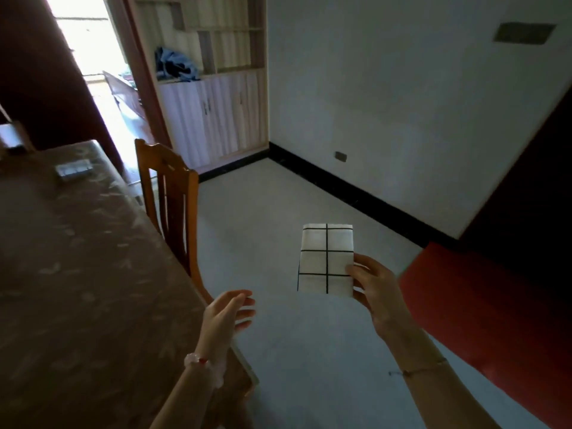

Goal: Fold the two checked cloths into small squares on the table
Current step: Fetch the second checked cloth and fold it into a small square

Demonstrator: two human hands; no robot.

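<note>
A lived-in home is shown, most likely a dining room. A long table covered with a brown patterned cloth (77, 274) is flanked by an orange-brown wooden dining chair (168, 196). A pale built-in cupboard with open shelves above panelled doors (216, 88) is set into the wall, and bundled blue clothing (175, 65) is left on its ledge. A sunlit doorway (89, 57) is seen beyond.

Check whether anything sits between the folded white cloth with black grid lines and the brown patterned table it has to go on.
Nothing blocks it. The folded white checked cloth, pinched in the right hand, hangs over bare floor. The open left hand hovers by the brown patterned table's near edge; the wooden chair stands farther along.
</note>
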